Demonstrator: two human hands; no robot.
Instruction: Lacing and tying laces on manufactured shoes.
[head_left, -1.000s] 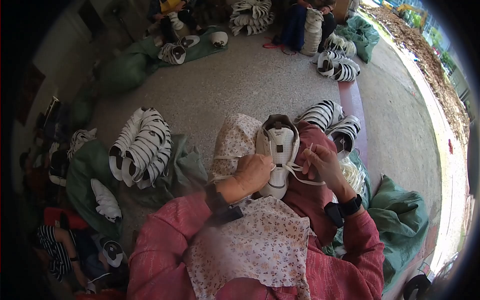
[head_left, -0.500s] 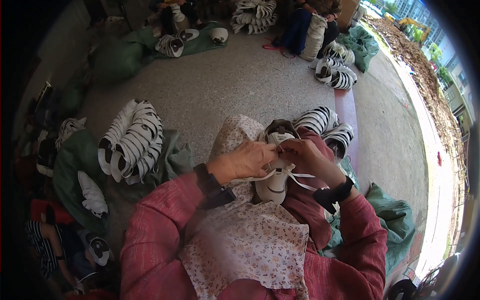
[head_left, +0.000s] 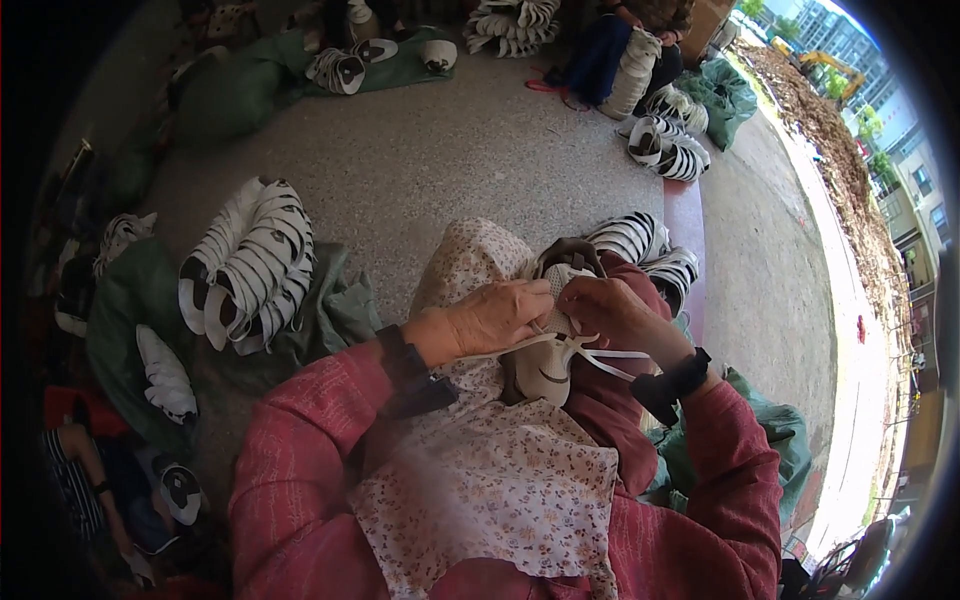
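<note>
A beige shoe [head_left: 541, 374] rests on my lap, its toe toward me and its brown-lined opening away from me. Over its eyelets, my left hand [head_left: 497, 314] is closed with thumb and fingers pinching the pale shoelace [head_left: 511, 346]. Close by on the other side, my right hand [head_left: 617, 312] pinches at the lacing too, fingers bent; the exact spot of its grip is partly hidden. Loose white lace ends stretch out to both sides below my hands. A floral apron [head_left: 490, 480] covers my lap beneath the shoe.
Stacked white shoe uppers [head_left: 262, 262] lie on green sacking at left. More striped uppers [head_left: 628, 238] sit just beyond my right knee. A green sack [head_left: 765, 430] is at my right. Across the floor, another person [head_left: 650, 30] handles a stack; someone's arm [head_left: 95, 470] shows at lower left.
My view has shifted slightly, so the surroundings sit a little differently. Both hands stay at the laces; the right fingers have curled and moved a little on the shoe.
</note>
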